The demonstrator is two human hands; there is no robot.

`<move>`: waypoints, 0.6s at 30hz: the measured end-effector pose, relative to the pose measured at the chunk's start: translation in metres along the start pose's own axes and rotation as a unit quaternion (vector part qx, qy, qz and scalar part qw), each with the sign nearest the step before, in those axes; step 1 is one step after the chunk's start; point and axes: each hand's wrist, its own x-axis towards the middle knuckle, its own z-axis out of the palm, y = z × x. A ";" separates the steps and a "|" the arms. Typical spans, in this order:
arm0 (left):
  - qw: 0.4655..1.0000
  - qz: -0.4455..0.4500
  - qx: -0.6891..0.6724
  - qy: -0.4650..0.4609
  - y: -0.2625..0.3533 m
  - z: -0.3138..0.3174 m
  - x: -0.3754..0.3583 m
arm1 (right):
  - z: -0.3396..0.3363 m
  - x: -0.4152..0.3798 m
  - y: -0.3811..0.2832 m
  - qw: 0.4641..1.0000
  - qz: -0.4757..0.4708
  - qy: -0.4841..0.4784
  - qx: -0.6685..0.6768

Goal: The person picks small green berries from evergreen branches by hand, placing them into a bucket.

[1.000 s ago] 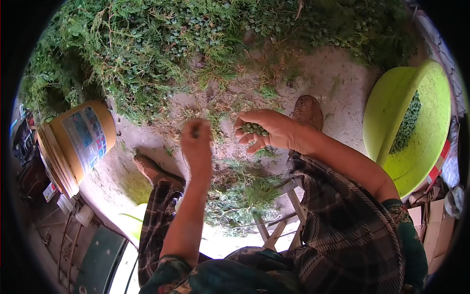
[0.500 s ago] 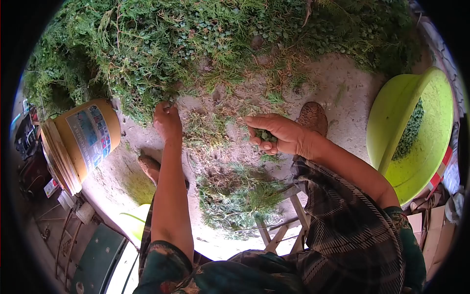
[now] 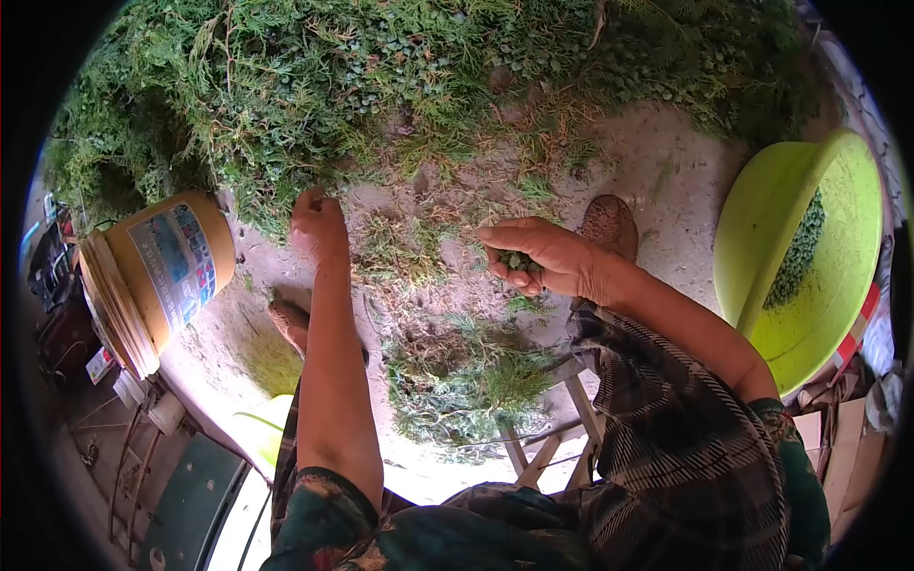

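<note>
My left hand (image 3: 319,226) is at the front edge of a big pile of green conifer branches (image 3: 371,86). Its fingers are curled in a pinch, and what is between them, if anything, is hidden. Palm turned inward, my right hand (image 3: 547,255) is cupped around a handful of small green cones (image 3: 515,260), partly covered by the fingers. Loose conifer sprigs (image 3: 400,249) lie on the ground between the two hands. More small green cones (image 3: 798,252) are heaped inside a lime-green basin (image 3: 757,205) to the right.
A yellow bucket (image 3: 205,247) with a printed label lies on its side at the left. Cut conifer sprigs (image 3: 466,385) form a heap near a wooden stool frame (image 3: 543,457). My brown shoes (image 3: 609,226) rest on the concrete floor. Cardboard (image 3: 843,457) is at the lower right.
My left hand has shifted slightly left and up along the edge of the pile. The fingers of my right hand have curled a little more over the cones.
</note>
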 end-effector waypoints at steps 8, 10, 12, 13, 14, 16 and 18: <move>0.996 0.034 0.085 -0.018 0.006 0.008 -0.002 | -0.001 0.000 -0.001 1.000 -0.009 -0.006 -0.013; 0.998 0.038 0.052 0.008 0.002 0.011 -0.004 | -0.002 0.000 -0.001 1.000 -0.006 -0.007 -0.016; 0.998 0.056 -0.013 0.013 0.008 0.012 -0.009 | -0.002 0.000 0.000 1.000 -0.010 -0.001 -0.015; 0.998 0.056 -0.013 0.013 0.011 0.013 -0.009 | -0.002 0.000 0.000 1.000 -0.010 -0.001 -0.015; 0.998 0.064 0.003 -0.005 0.014 0.015 -0.009 | -0.002 0.000 0.000 1.000 -0.008 0.001 -0.015; 0.997 0.073 0.017 -0.026 0.016 0.020 -0.006 | -0.004 0.000 0.000 1.000 -0.007 0.005 -0.014; 0.987 0.155 0.039 0.021 0.014 0.023 -0.004 | -0.006 0.002 0.001 1.000 -0.011 -0.001 -0.018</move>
